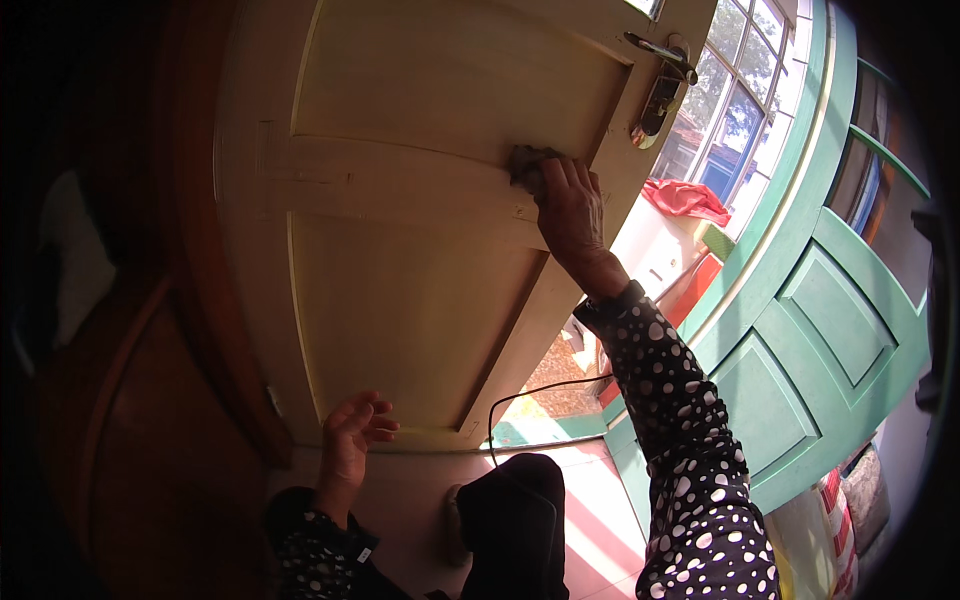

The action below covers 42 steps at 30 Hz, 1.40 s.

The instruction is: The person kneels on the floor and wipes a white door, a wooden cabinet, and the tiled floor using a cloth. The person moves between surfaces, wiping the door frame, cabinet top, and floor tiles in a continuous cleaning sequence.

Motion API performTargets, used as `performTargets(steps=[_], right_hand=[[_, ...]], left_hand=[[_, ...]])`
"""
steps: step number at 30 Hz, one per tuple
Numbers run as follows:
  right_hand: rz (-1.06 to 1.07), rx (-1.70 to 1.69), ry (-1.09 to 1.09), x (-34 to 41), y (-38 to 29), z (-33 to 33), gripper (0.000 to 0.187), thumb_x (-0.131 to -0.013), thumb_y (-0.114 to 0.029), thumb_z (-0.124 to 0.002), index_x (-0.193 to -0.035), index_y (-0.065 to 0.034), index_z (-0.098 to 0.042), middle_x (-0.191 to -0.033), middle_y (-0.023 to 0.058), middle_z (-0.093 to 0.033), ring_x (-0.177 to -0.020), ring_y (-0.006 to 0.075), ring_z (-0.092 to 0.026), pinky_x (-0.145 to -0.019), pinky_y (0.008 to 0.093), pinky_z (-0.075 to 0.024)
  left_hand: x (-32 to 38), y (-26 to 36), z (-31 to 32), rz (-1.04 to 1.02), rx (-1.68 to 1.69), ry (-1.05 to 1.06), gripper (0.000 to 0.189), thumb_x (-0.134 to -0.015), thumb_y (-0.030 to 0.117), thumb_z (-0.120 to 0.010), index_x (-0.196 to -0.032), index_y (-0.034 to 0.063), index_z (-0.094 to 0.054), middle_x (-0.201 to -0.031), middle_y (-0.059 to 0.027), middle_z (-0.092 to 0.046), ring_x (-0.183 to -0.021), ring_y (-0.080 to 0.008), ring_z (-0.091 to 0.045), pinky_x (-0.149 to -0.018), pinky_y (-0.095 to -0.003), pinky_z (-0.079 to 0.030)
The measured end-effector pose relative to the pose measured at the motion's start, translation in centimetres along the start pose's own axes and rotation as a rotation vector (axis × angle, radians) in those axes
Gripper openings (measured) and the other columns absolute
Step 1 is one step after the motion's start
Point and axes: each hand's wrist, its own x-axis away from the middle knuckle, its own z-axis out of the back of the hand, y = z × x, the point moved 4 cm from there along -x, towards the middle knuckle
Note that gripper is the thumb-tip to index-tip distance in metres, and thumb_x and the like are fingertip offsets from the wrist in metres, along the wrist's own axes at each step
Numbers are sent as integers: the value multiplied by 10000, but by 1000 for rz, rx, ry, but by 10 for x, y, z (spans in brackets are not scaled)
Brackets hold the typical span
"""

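A pale panelled door (420, 180) fills the middle of the head view. On its middle rail, at the lower edge of the upper panel, my right hand (571, 202) presses a crumpled dark cloth (531, 166). The metal door handle (664, 56) and its plate are above and to the right of that hand. Lower left, my left hand (356, 431) is raised by the door's lower part with its fingers apart and nothing in it. Both arms wear dark sleeves with white dots.
A green panelled door (832, 315) stands at the right. Between the doors, a red cloth (686, 201) lies below a window (739, 90). A thin black cable (540, 388) runs across my knee. Brown wooden furniture (172, 420) is at the left, in shadow.
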Motion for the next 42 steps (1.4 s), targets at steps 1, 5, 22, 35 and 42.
performTargets(steps=[1,5,22,35,42], right_hand=[[-88,32,-58,9,16,8,229,-791,-28,-632,-1005,-76,-564,-977,98,-612,-959,323,-580,-849,439,-434],[-28,-166,-127,14,34,26,261,-801,2,-648,-1041,-61,-568,-1004,118,-634,-1001,368,-598,-845,452,-481],[-80,74,67,76,54,29,312,-776,-3,-683,-1080,-61,-648,-1006,116,-552,-939,325,-566,-772,419,-510],[38,-138,-267,157,35,17,248,-761,-30,-672,-1001,-79,-635,-990,117,-536,-949,319,-571,-793,418,-509],[-246,17,163,40,117,57,250,-882,-23,-602,-1109,-118,-647,-1009,129,-582,-933,326,-626,-800,404,-508]], left_hand=[[-1,0,1,0,-12,9,393,-924,327,-668,-1193,50,-596,-1056,-109,-682,-831,-257,-702,-706,-349,-562],[-6,-4,2,21,-6,1,380,-929,296,-669,-1195,35,-597,-1064,-118,-673,-829,-249,-700,-708,-342,-566],[-7,-8,5,16,-34,-8,382,-931,326,-667,-1197,63,-589,-1039,-99,-691,-800,-253,-708,-672,-345,-578],[-11,-14,1,55,-14,12,347,-953,285,-643,-1186,30,-609,-1056,-113,-684,-824,-224,-697,-703,-316,-556],[-15,-18,-4,82,-31,-20,370,-949,304,-648,-1195,31,-600,-1062,-114,-681,-823,-219,-696,-707,-311,-555]])
